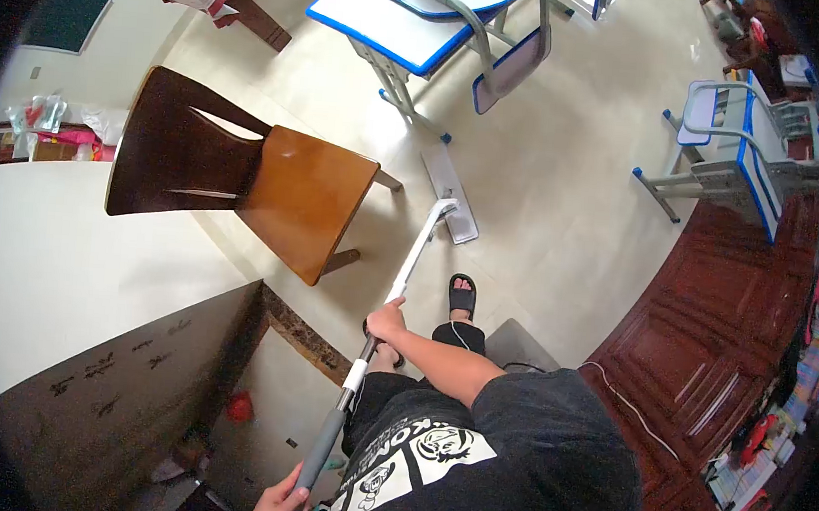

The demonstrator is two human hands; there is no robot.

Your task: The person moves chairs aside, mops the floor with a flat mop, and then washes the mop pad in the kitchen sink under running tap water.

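A flat mop [419, 247] runs diagonally across the view, its long pole slanting up from the lower left. Its rectangular head [452, 194] lies flat on the pale tiled floor, ahead of my feet. My right hand [387, 320] wraps round the middle of the pole, where the white upper part meets a metal section. Lower down, my left hand [278, 505] is closed round the grey grip [322, 447] near the pole's end. Part of that hand is cut off by the bottom edge.
A brown wooden chair [305, 186] stands left of the mop head. Beyond it is a blue-edged desk [397, 27]; another desk with a seat [722, 135] is at right. Carved dark red wood [671, 321] lies along the right. A white cable [632, 407] trails there.
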